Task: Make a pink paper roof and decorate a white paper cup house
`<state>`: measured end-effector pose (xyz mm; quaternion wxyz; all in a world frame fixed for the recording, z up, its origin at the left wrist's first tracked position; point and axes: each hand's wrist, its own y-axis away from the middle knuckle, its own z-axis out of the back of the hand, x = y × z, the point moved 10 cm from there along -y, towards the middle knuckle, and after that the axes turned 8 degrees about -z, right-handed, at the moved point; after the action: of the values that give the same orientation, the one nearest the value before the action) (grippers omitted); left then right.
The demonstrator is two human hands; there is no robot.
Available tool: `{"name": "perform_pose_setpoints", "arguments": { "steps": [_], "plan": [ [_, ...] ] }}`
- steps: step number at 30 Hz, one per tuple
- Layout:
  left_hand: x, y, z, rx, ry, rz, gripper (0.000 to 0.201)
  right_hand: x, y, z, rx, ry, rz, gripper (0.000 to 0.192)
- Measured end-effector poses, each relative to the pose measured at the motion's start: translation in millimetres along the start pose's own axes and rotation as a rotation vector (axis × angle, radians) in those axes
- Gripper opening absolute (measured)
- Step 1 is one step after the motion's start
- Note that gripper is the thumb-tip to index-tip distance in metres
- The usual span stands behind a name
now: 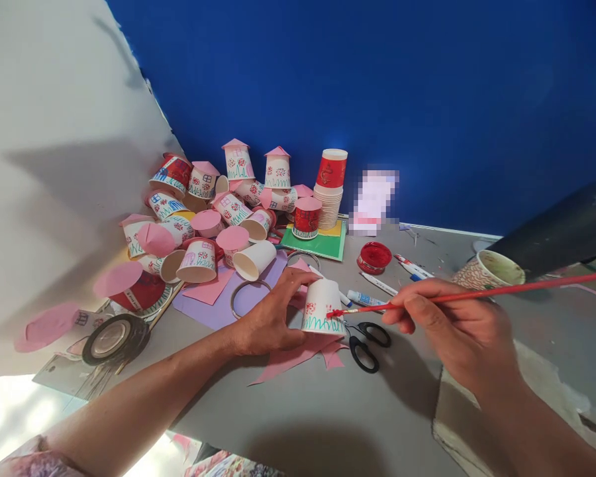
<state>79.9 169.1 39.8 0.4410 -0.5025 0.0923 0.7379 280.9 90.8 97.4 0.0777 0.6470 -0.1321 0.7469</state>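
My left hand (268, 318) grips an upside-down white paper cup (322, 305) that stands on the grey table (298, 411); the cup carries red flowers and green grass marks. My right hand (451, 331) holds a long red paintbrush (477, 295) whose red tip touches the cup's lower side. Under the cup lie scraps of pink paper (298, 354).
Black scissors (370, 344) lie just right of the cup. An open pot of red paint (374, 257), markers (377, 285), a patterned cup (487, 270), a stack of red cups (330, 185), a tape roll (114, 338) and a pile of decorated cups with pink roofs (203, 212) surround them.
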Motion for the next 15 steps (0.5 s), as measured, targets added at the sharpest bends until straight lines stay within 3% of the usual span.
{"name": "perform_pose_setpoints", "arguments": {
  "steps": [8, 15],
  "plan": [
    [-0.4, 0.1, -2.9, 0.011, -0.036, -0.014, 0.078, -3.1, -4.2, -3.4, 0.049, 0.056, 0.047, 0.027],
    [-1.9, -0.3, -3.5, 0.004, -0.018, 0.016, 0.078, -5.4, -4.2, 1.0, 0.008, 0.053, 0.040, 0.026]
  ]
}}
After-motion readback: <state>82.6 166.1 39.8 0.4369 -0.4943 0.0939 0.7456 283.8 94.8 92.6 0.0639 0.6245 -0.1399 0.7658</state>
